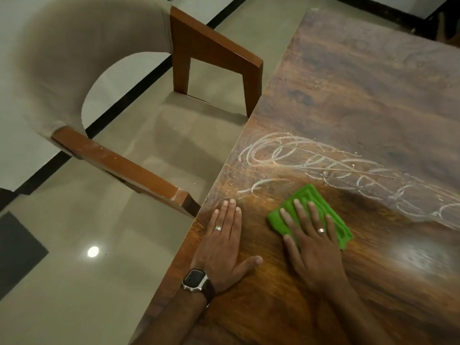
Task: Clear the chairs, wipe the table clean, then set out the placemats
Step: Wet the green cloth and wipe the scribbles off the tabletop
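Polished wood fills the right half of the view, a dark-grained table with its long edge cutting diagonally down to my body, and pale glossy floor tiles off to the left catching one bright spot of lamp glare. My right hand lies flat and spread wide, all fingers splayed, palm pressing down on one folded green cloth that sits on the tabletop just in from the near edge. Not clenching it, just pinning it under open fingers. One ring shows on that hand. My left hand is just beside it, also flat and open, fingers together, thumb stuck out toward the cloth, resting bare on the wood right at the table's edge, holding nothing. One ring there too, and one watch on that wrist. Beyond the cloth, looping white streaks scrawl across the surface in a band running to the right. One chair stands at the table's left side, cream padded back, two wooden arms, the near arm's tip almost at the table edge.
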